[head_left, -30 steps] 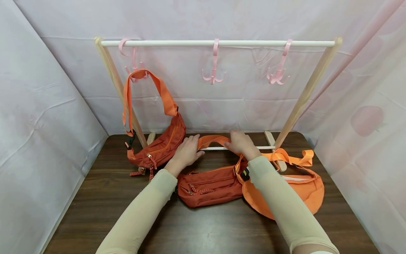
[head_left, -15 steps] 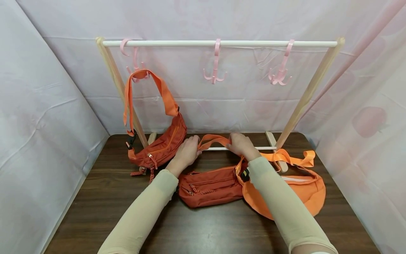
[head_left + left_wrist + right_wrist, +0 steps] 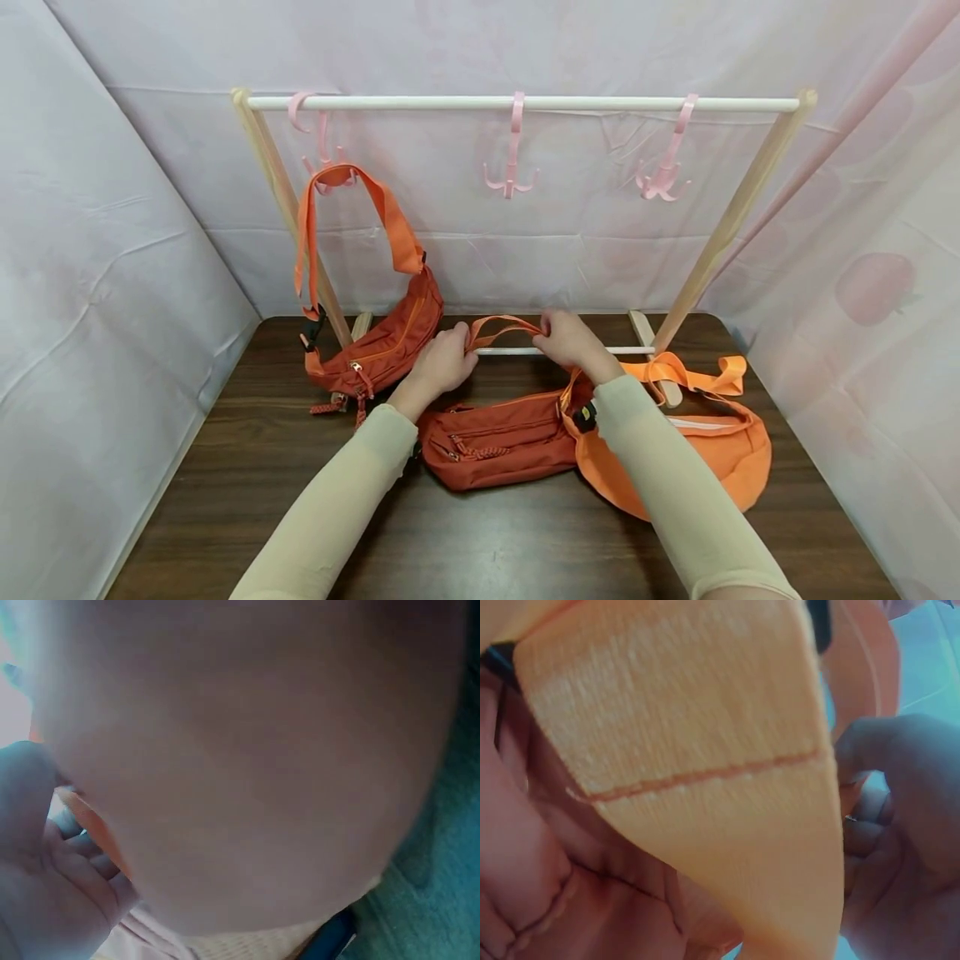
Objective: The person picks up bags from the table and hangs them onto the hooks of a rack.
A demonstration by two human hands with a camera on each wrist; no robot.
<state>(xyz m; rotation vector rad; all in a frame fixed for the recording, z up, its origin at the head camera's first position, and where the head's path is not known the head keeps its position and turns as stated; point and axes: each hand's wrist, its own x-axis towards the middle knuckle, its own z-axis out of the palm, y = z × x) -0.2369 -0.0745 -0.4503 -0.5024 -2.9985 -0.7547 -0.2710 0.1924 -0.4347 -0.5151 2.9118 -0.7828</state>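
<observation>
In the head view my left hand (image 3: 441, 362) and right hand (image 3: 572, 340) pinch an orange strap (image 3: 504, 322), which arches in a doubled loop between them. Below it a rust-red waist bag (image 3: 495, 442) lies on the table, zips facing up. Its right end meets a bright orange waist bag (image 3: 738, 462), partly behind my right sleeve. Another rust-red waist bag (image 3: 397, 342) hangs by its strap from the left pink hook. The left wrist view is mostly blocked by blurred skin. Orange webbing (image 3: 705, 832) fills the right wrist view beside my fingers.
A wooden rack with a white top rod (image 3: 420, 103) stands at the back. A middle pink hook (image 3: 512, 171) and a right pink hook (image 3: 663, 171) hold no bag. The lower rod (image 3: 633, 350) runs behind my hands, above the dark table (image 3: 202, 500).
The strap between my hands has turned from a flat band into two separated layers seen edge-on. The fingers of both hands have curled in more on it. The bags lie as before.
</observation>
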